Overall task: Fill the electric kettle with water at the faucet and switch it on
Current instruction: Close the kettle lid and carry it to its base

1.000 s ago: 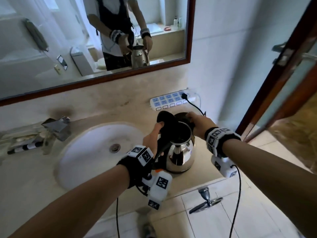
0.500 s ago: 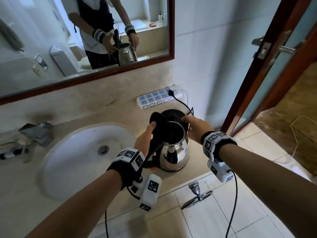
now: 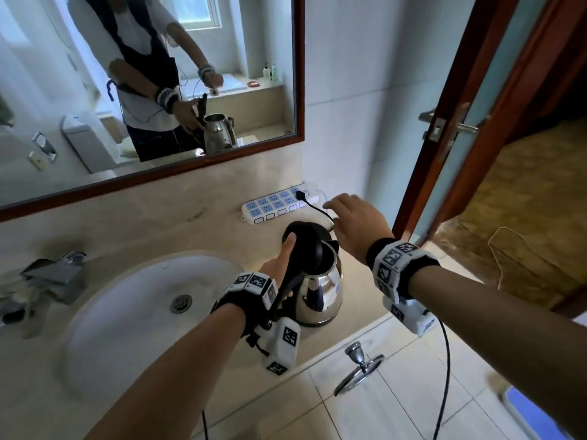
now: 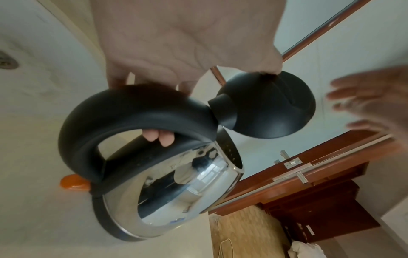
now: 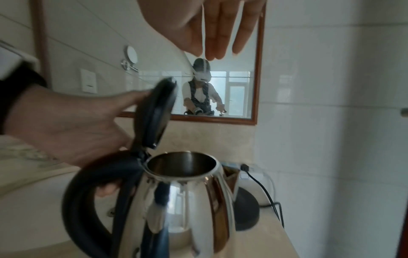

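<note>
A steel electric kettle (image 3: 320, 290) with a black handle sits low over the counter just right of the sink (image 3: 133, 312). My left hand (image 3: 279, 265) grips the handle (image 4: 132, 113), and its thumb props the black lid (image 3: 305, 246) upright, so the mouth (image 5: 183, 164) is open. An orange switch (image 4: 74, 183) sticks out below the handle. My right hand (image 3: 352, 223) hovers above and right of the kettle, fingers straight, holding nothing. The black base (image 5: 245, 214) lies behind the kettle with its cord (image 5: 264, 188). The faucet (image 3: 54, 274) is at the far left.
A white power strip (image 3: 276, 204) lies against the back wall with the cord plugged in. A mirror (image 3: 143, 74) hangs above the counter. An open wooden door (image 3: 476, 122) stands close on the right. A chrome ring fitting (image 3: 359, 366) juts out below the counter's front edge.
My right hand has come off the kettle's rim and risen up and to the right. The left hand still holds the handle with the lid propped open.
</note>
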A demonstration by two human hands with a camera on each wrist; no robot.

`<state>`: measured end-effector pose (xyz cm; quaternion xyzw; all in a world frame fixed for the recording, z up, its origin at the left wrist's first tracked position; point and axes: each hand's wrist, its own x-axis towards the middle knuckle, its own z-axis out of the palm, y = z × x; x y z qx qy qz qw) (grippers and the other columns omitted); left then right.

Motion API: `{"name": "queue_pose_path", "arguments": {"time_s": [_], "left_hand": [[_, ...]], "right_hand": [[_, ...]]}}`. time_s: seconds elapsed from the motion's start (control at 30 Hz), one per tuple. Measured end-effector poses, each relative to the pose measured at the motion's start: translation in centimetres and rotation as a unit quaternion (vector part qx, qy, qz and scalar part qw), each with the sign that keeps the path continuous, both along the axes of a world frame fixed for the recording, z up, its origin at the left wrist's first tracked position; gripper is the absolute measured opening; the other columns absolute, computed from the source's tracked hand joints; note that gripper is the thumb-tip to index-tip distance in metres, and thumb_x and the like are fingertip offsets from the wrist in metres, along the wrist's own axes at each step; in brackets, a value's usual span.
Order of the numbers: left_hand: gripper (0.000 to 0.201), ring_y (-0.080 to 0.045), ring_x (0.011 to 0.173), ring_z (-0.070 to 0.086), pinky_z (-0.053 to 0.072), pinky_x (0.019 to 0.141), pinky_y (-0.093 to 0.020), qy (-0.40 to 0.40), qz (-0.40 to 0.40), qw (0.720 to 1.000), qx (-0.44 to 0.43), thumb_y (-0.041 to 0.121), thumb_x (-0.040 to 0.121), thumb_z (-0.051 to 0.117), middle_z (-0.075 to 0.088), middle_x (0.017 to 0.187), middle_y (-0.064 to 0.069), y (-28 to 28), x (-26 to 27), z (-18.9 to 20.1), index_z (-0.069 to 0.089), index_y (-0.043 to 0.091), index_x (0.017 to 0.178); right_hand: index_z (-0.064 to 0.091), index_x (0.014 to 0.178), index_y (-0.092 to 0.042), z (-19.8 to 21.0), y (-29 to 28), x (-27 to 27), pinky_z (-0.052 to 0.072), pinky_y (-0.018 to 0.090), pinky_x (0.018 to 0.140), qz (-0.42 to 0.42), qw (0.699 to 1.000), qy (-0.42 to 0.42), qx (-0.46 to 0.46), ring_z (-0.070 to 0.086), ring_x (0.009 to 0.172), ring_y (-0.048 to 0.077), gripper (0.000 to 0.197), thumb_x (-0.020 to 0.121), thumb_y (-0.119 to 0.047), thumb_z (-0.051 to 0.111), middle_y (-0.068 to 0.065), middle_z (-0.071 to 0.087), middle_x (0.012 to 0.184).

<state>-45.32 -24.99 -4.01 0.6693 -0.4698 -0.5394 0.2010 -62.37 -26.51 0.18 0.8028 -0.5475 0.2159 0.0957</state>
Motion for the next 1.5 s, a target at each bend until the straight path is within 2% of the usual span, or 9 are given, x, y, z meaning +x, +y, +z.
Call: {"name": "queue_pose_path", "arguments": {"time_s": [0.13, 0.3, 0.37, 0.5, 0.6, 1.07, 1.2, 1.33, 1.5], "left_hand": [[0.082, -0.034, 0.112, 0.059, 0.043, 0.1, -0.041, -0.049, -0.041, 0.997, -0.042, 0.073, 0.087, 0.023, 0.063, 0.12, -0.021, -0.3, 0.5, -2.0, 0.062, 0.005, 0.111], [0.045, -0.027, 0.106, 0.058, 0.035, 0.08, -0.024, -0.129, -0.097, 0.982, -0.102, 0.045, 0.091, 0.052, 0.062, 0.124, -0.012, 0.9, 2.5, -4.4, 0.054, 0.013, 0.123], [0.042, -0.029, 0.11, 0.058, 0.037, 0.08, -0.024, -0.153, -0.128, 0.972, -0.124, 0.037, 0.093, 0.052, 0.062, 0.124, -0.012, 1.4, 2.6, -4.8, 0.049, 0.014, 0.127], [0.056, -0.03, 0.118, 0.055, 0.044, 0.093, -0.034, -0.21, -0.182, 0.943, -0.185, 0.034, 0.098, 0.042, 0.055, 0.133, -0.011, 1.9, 2.6, -5.6, 0.021, 0.024, 0.148], [0.059, -0.03, 0.117, 0.055, 0.046, 0.091, -0.037, -0.23, -0.199, 0.931, -0.203, 0.036, 0.099, 0.039, 0.054, 0.132, -0.013, 1.9, 2.9, -6.3, 0.012, 0.027, 0.15], [0.056, -0.027, 0.107, 0.06, 0.048, 0.086, -0.036, -0.277, -0.173, 0.911, -0.253, 0.043, 0.099, 0.03, 0.057, 0.124, -0.009, 2.6, 2.5, -7.0, 0.009, 0.031, 0.15], [0.074, -0.027, 0.109, 0.059, 0.047, 0.086, -0.037, -0.286, -0.14, 0.915, -0.249, 0.063, 0.085, 0.01, 0.059, 0.125, -0.008, 3.8, 0.4, -7.1, 0.007, 0.029, 0.151], [0.064, -0.028, 0.117, 0.055, 0.046, 0.09, -0.037, -0.268, -0.119, 0.928, -0.232, 0.042, 0.098, 0.033, 0.047, 0.141, -0.006, 4.0, -1.1, -7.3, 0.002, 0.027, 0.151], [0.077, -0.03, 0.121, 0.054, 0.047, 0.097, -0.041, -0.238, -0.146, 0.932, -0.23, 0.028, 0.096, 0.046, 0.034, 0.152, -0.004, 4.8, -0.9, -7.0, -0.008, 0.028, 0.151]], "right_hand": [[0.074, 0.084, -0.015, 1.4, 1.4, 1.9, 0.054, 0.03, 0.065, 0.036, 0.997, 0.074, 0.008, 0.07, 0.076, 0.026, 0.037, 0.069, -0.015, 0.041, 0.001, 0.074, 0.083], [0.063, 0.12, -0.015, -0.4, 2.4, 3.1, 0.036, 0.038, 0.099, -0.001, 0.985, 0.093, 0.147, 0.052, 0.122, 0.026, 0.036, 0.087, -0.011, 0.049, 0.003, 0.064, 0.125], [0.055, 0.13, -0.018, -1.2, 2.5, 3.2, 0.032, 0.035, 0.104, -0.023, 0.972, 0.119, 0.203, 0.047, 0.127, 0.023, 0.04, 0.092, -0.015, 0.043, 0.001, 0.056, 0.134], [0.048, 0.136, -0.019, -2.6, 2.3, 3.6, 0.04, 0.037, 0.104, -0.057, 0.948, 0.105, 0.293, 0.053, 0.123, 0.028, 0.043, 0.094, -0.015, 0.04, 0.004, 0.048, 0.142], [0.04, 0.142, -0.021, -3.0, 2.2, 3.8, 0.042, 0.037, 0.102, -0.07, 0.944, 0.077, 0.314, 0.054, 0.122, 0.031, 0.047, 0.095, -0.015, 0.039, 0.004, 0.044, 0.146], [0.027, 0.148, -0.029, -4.8, 2.0, 3.9, 0.045, 0.034, 0.096, -0.087, 0.954, 0.058, 0.28, 0.05, 0.126, 0.025, 0.057, 0.094, -0.017, 0.043, -0.001, 0.041, 0.148], [0.025, 0.149, -0.034, -4.6, 1.7, 3.5, 0.041, 0.032, 0.104, -0.077, 0.952, 0.031, 0.295, 0.044, 0.135, 0.021, 0.059, 0.095, -0.015, 0.041, -0.006, 0.028, 0.157], [0.024, 0.148, -0.037, -4.6, 1.5, 2.8, 0.04, 0.031, 0.106, -0.069, 0.949, 0.014, 0.306, 0.045, 0.135, 0.019, 0.063, 0.094, -0.01, 0.041, -0.009, 0.022, 0.159], [0.023, 0.148, -0.038, -4.9, 1.5, 2.6, 0.039, 0.03, 0.105, -0.07, 0.949, 0.003, 0.308, 0.045, 0.134, 0.021, 0.067, 0.092, -0.005, 0.041, -0.01, 0.02, 0.16]]}}
